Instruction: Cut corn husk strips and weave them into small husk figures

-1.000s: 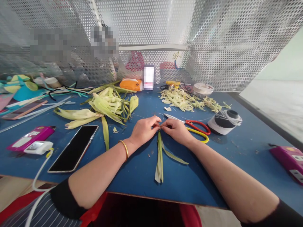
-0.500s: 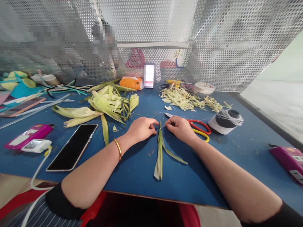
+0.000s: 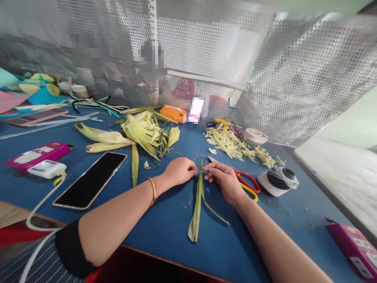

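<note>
A folded green corn husk strip (image 3: 194,214) lies lengthwise on the blue table, its narrow upper end between my hands. One thin piece splits off to its right. My left hand (image 3: 181,171), with a gold bangle at the wrist, is closed in a pinch just left of the tip. Thin white thread is barely visible at the husk there. My right hand (image 3: 222,180) pinches the thread from the right side, fingertips touching or almost touching the husk. Partly hidden behind the right hand are scissors (image 3: 249,181) with red and yellow handles.
A thread spool (image 3: 277,181) stands right of the scissors. Corn husks (image 3: 144,129) are piled at back left, shredded scraps (image 3: 228,141) at back right. A phone (image 3: 91,181) and a purple power strip (image 3: 41,155) with a white charger lie left; another purple power strip (image 3: 353,245) sits right.
My right hand has come in to the husk's tip, fingers more extended. The left hand stays pinched beside it. The camera view has tilted and shifted.
</note>
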Demonstrator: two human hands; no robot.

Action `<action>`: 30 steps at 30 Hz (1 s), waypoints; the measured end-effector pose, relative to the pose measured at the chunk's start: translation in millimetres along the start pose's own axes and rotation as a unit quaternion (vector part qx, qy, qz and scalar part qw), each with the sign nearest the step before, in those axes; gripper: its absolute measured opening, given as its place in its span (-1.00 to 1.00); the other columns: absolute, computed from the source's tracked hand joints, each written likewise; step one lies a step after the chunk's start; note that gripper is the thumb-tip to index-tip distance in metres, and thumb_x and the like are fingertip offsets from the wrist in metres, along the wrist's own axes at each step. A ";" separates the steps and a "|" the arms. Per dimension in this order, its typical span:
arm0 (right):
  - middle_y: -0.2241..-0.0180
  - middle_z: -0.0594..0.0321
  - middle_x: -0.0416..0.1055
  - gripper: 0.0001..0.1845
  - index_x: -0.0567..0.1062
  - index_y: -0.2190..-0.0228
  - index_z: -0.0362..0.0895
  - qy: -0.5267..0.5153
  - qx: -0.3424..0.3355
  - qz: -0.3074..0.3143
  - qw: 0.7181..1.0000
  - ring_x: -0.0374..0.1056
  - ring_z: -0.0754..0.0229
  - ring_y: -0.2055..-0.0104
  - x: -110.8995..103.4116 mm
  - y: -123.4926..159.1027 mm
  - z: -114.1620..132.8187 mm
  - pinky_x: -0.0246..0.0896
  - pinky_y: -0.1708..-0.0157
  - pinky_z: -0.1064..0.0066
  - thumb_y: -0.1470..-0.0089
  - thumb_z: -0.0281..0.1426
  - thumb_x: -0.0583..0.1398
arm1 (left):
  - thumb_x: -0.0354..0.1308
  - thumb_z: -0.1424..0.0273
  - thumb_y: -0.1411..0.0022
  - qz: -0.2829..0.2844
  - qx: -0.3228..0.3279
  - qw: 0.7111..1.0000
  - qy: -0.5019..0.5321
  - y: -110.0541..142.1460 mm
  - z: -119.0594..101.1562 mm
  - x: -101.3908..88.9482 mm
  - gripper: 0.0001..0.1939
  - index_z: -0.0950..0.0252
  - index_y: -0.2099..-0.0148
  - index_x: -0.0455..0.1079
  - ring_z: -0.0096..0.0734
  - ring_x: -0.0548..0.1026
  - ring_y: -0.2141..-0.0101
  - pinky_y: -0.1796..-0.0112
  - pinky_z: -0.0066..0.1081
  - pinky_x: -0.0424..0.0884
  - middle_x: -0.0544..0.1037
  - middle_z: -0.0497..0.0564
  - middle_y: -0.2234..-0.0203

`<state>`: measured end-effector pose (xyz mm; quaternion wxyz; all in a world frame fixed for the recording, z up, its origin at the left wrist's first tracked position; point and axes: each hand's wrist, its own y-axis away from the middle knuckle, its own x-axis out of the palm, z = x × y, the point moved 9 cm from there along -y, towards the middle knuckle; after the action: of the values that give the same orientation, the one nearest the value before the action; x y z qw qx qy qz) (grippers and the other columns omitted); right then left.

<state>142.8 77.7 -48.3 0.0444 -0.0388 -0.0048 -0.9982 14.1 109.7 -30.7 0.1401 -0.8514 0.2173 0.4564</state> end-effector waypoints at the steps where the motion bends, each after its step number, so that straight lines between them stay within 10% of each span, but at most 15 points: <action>1: 0.53 0.26 0.47 -0.82 0.57 0.45 -0.15 -0.011 0.005 0.001 1.000 0.33 0.27 0.48 1.0 0.4 -1.0 0.13 0.46 0.44 0.09 -0.28 0.30 | 0.14 0.34 -0.12 -0.002 -0.004 1.000 0.006 0.1 1.2 -0.1 -0.81 0.18 0.34 0.61 -0.34 0.51 0.41 0.44 -0.43 0.16 0.64 -0.02 0.44; 11: 0.67 0.34 0.40 -0.76 0.52 0.37 -0.12 0.026 -0.023 0.030 0.999 0.23 0.30 0.63 12.2 5.3 3.0 0.13 0.48 0.42 -0.11 -0.19 0.22 | 0.09 0.31 -0.06 -0.019 -0.054 0.986 0.154 -1.5 16.5 4.8 -0.79 0.26 0.50 0.48 -0.39 0.43 0.46 0.44 -0.44 0.16 0.55 -0.03 0.54; 17: 0.66 0.30 0.40 -0.67 0.51 0.42 -0.13 0.044 -0.013 -0.009 0.999 0.26 0.25 0.57 6.2 2.9 2.5 0.15 0.44 0.39 -0.01 -0.10 0.27 | 0.12 0.32 0.07 -0.041 -0.134 0.894 0.425 3.3 21.4 15.0 -0.85 0.29 0.56 0.32 -0.49 0.31 0.57 0.52 -0.47 0.18 0.38 -0.10 0.66; 24: 0.64 0.31 0.39 -0.67 0.45 0.48 -0.08 0.042 -0.012 0.006 0.999 0.25 0.21 0.56 11.7 3.6 0.6 0.13 0.44 0.35 -0.02 -0.07 0.26 | 0.19 0.20 -0.06 0.024 -0.077 0.809 0.582 5.2 -2.5 22.9 -0.73 0.32 0.42 0.32 -0.53 0.40 0.54 0.50 -0.48 0.29 0.50 -0.01 0.46; 30: 0.60 0.33 0.38 -0.71 0.43 0.45 -0.08 0.043 -0.042 0.025 0.998 0.28 0.21 0.50 13.2 3.6 3.6 0.16 0.37 0.34 -0.08 -0.12 0.23 | 0.12 0.28 -0.17 0.014 -0.061 0.845 0.531 2.1 -1.1 24.3 -0.77 0.30 0.45 0.25 -0.56 0.33 0.62 0.53 -0.48 0.30 0.40 -0.10 0.58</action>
<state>130.4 73.0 -43.6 0.0682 0.0025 0.0400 -0.9969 25.7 101.5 -50.5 -0.0555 -0.9674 0.2419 -0.0511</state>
